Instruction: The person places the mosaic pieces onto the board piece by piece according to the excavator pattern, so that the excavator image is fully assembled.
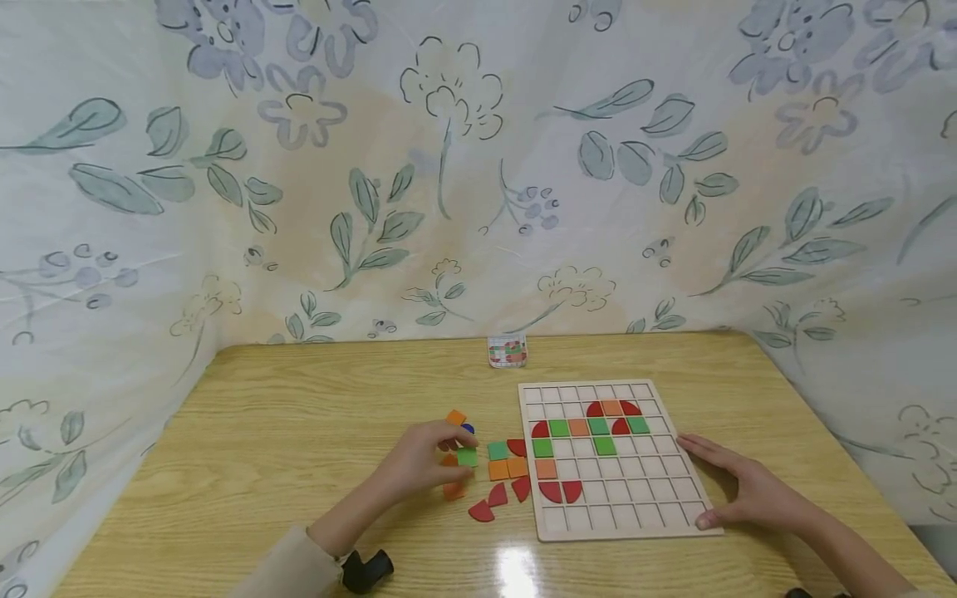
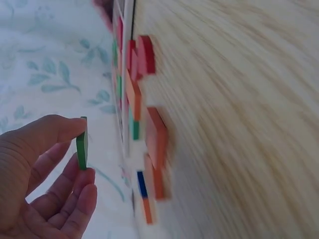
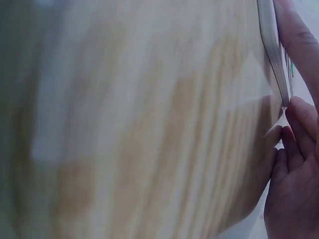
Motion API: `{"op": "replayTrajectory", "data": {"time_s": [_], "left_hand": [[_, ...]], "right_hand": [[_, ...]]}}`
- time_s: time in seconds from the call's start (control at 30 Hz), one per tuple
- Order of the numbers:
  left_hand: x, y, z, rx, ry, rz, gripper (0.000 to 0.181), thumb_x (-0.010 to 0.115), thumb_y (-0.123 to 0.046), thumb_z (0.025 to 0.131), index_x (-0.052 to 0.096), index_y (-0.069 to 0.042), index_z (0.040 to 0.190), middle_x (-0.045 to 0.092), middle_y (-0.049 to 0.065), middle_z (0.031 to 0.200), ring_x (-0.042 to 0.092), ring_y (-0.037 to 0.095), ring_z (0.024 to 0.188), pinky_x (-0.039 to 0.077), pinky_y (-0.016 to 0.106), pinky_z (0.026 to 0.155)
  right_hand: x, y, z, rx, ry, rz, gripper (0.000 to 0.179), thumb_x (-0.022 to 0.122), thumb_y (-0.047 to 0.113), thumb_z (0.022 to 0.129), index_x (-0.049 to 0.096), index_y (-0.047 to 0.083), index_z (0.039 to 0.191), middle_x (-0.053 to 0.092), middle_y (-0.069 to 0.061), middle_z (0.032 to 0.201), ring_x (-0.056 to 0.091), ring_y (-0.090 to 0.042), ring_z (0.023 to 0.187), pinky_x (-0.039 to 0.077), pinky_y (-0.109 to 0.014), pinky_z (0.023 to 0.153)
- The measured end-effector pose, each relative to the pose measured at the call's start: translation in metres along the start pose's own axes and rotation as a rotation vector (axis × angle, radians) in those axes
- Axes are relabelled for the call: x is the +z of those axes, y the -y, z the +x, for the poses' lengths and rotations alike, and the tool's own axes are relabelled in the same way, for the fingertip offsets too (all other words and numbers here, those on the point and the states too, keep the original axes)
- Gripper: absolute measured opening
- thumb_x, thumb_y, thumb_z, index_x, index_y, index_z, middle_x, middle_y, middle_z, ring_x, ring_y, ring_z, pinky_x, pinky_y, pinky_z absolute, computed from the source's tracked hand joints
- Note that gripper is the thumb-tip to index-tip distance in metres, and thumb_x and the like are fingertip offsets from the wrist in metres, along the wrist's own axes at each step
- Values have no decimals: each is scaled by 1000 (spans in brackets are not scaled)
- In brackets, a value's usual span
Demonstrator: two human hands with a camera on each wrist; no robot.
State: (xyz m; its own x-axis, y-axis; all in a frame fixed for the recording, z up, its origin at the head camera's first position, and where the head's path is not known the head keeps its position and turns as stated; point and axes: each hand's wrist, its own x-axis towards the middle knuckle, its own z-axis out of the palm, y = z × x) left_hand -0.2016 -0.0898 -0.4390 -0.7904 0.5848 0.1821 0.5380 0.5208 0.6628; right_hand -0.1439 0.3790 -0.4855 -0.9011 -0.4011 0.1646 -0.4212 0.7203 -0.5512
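Flower-printed cloth [image 1: 478, 241] fills the upper frame behind a wooden table [image 1: 336, 394]. Just left of the lower centre, your left hand [image 1: 419, 461] pinches a green square tile [image 1: 467, 458], near loose orange squares [image 1: 498, 470] and red quarter-rounds [image 1: 482, 512]; at lower right, your right hand [image 1: 763, 494], thumb and fingers spread apart, touches the right edge of the gridded board [image 1: 638, 492], which bears coloured tiles [image 1: 605, 446].

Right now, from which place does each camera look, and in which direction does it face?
Head: worn on the head, facing forward and down at the grid board and loose pieces; left hand and right hand both show.
Left wrist: on that wrist, facing the loose pieces; the left hand shows, pinching a green square.
Right wrist: on that wrist, facing mainly the table; the right hand shows at the picture's right edge.
Head and left wrist share the green square.
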Motion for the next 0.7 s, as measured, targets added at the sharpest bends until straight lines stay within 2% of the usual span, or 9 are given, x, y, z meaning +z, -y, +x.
{"op": "replayTrajectory", "data": {"time_s": [0.23,0.43,0.7], "left_hand": [[14,-18,22,-3,57,-48,27,77,-16,74,69,-11,99,67,-6,94,57,10,83,48,26,75],[35,-30,42,-6,110,-62,26,76,-18,75,68,-15,100,64,-12,94,56,6,82,47,20,73],[65,-51,70,4,159,13,26,76,-20,76,69,-16,101,62,-13,88,52,3,77,41,14,64]], "right_hand": [[-1,-1,1,-17,-11,-8,96,84,36,59,39,10,140,37,1,145,13,23,123,9,4,91],[-2,-2,1,-31,-19,-16,97,84,35,58,40,8,139,36,3,145,13,23,124,9,4,91],[-1,1,1,2,1,0,96,84,37,59,39,10,140,36,6,145,12,25,122,10,5,89]]}}
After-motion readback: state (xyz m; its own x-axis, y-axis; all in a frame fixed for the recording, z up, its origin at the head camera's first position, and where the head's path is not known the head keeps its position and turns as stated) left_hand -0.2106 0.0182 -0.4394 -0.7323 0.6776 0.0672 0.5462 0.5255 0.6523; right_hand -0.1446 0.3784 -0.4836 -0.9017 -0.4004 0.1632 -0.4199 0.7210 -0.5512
